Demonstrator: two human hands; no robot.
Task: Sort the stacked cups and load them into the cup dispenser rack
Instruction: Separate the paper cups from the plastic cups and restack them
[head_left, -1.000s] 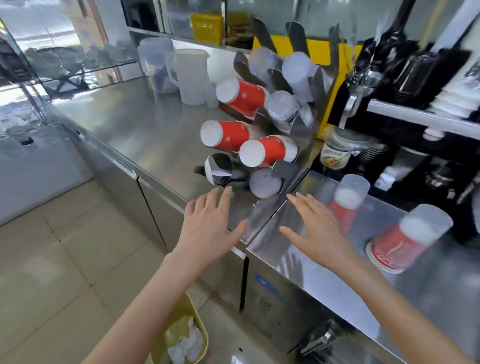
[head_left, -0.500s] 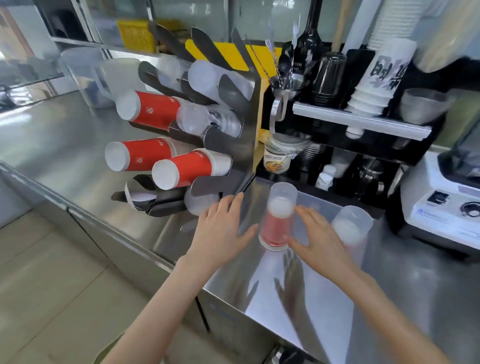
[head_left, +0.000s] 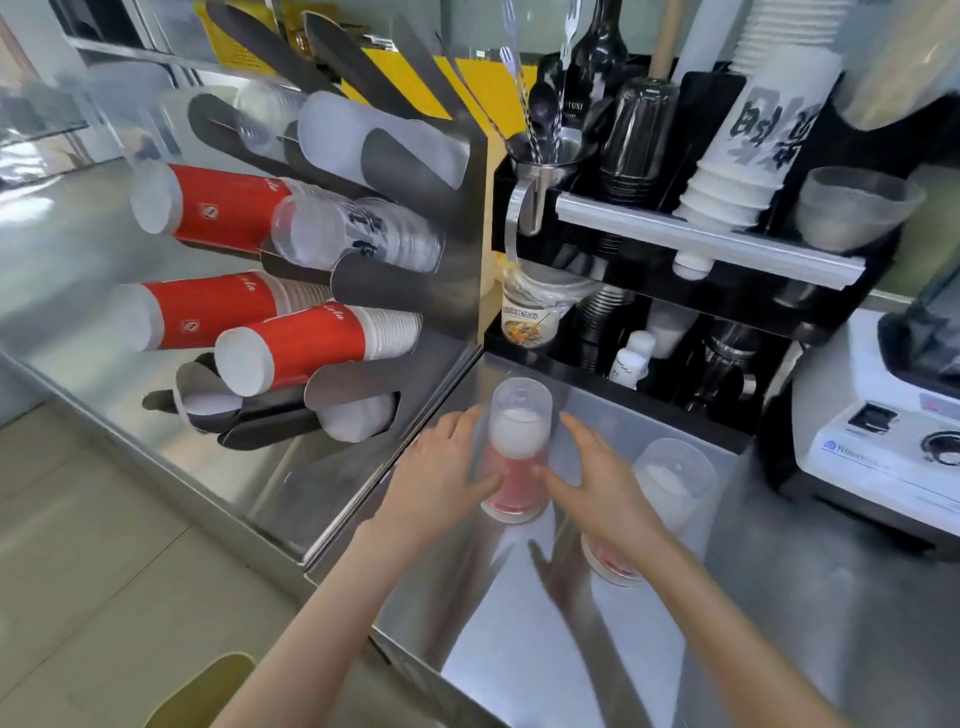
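An upside-down stack, a clear plastic cup over red paper cups, stands on the steel counter. My left hand flanks its left side and my right hand its right side. The fingers are fairly straight and both thumbs touch its front. A second such stack stands just right of it, partly hidden by my right hand. The steel cup dispenser rack rises at the left, with red paper cup stacks and clear cup stacks lying in its slots.
A black organiser shelf with white printed cups, dark cups and a pitcher of spoons stands behind the stacks. A white blender base sits at the right. The counter edge drops to the tiled floor at the left, with a yellow-green bin below.
Both hands have moved from in front of the rack over to the nearer stack and closed in on its two sides. The view has swung right.
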